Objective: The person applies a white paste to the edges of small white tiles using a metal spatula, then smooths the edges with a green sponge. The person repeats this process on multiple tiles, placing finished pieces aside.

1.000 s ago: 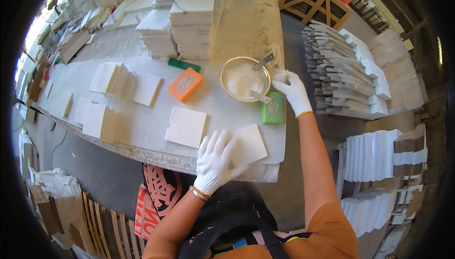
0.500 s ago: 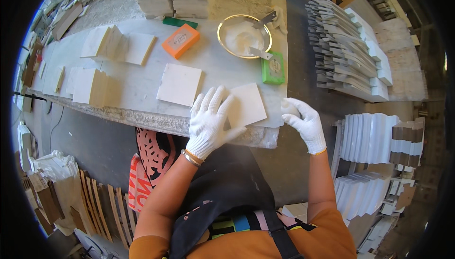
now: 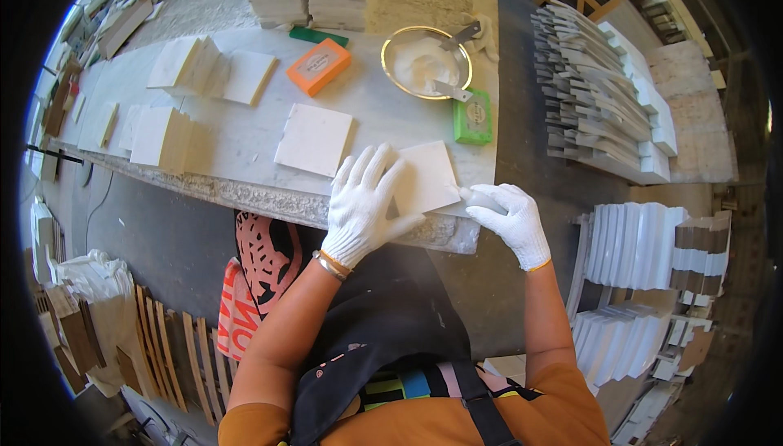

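Note:
A square white stone tile (image 3: 426, 170) lies near the front right edge of the stone-topped bench. My gloved left hand (image 3: 363, 197) rests flat across its left side, fingers stretched and thumb spread. At the tile's right corner, my gloved right hand (image 3: 510, 219) pinches a small whitish piece (image 3: 481, 200) between thumb and fingers. Its kind is hard to make out, as the glove covers most of it. Just left of my left hand lies a second white tile (image 3: 314, 138).
Behind the tiles are an orange block (image 3: 318, 67), a green block (image 3: 473, 120), a dark green block (image 3: 318, 36) and a gold-rimmed bowl (image 3: 387, 79) holding white material and two scrapers (image 3: 453, 92). Tile stacks (image 3: 159, 140) stand at left. Stacked slabs (image 3: 583, 91) stand across the aisle.
My right hand has moved left with the whitish piece, from beyond the bench edge to the tile's right corner. My left hand stays on the tile. The view has shifted slightly.

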A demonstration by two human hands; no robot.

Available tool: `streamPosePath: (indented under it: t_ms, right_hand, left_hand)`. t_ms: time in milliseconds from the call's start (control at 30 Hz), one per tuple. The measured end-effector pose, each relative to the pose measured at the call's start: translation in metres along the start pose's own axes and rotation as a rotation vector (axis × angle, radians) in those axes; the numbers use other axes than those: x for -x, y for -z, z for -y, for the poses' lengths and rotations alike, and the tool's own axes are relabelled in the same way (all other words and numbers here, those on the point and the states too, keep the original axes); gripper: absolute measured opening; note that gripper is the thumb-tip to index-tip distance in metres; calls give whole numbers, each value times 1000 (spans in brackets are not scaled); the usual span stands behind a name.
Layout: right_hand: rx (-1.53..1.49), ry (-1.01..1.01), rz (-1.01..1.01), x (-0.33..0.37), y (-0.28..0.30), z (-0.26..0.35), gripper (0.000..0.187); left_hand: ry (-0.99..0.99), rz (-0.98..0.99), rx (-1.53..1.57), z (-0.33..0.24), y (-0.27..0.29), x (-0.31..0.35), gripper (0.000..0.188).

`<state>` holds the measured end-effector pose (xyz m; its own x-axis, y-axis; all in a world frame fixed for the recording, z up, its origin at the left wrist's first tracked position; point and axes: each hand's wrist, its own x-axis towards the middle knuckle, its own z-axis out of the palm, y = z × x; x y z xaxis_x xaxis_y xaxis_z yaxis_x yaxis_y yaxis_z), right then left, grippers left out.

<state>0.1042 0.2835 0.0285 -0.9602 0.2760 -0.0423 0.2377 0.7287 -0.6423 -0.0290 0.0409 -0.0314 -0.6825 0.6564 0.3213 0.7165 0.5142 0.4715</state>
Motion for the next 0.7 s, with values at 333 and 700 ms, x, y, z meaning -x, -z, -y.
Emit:
streamPosePath:
  t_ms: [333, 700]
  right_hand:
    - [-11, 21, -36, -2, -4, -3, 32]
    - [-23, 13, -21, -5, -5, -3, 33]
  left_hand:
    - [-1, 7, 13, -1, 2, 0, 85]
    - [-2, 11, 21, 2, 0, 0, 83]
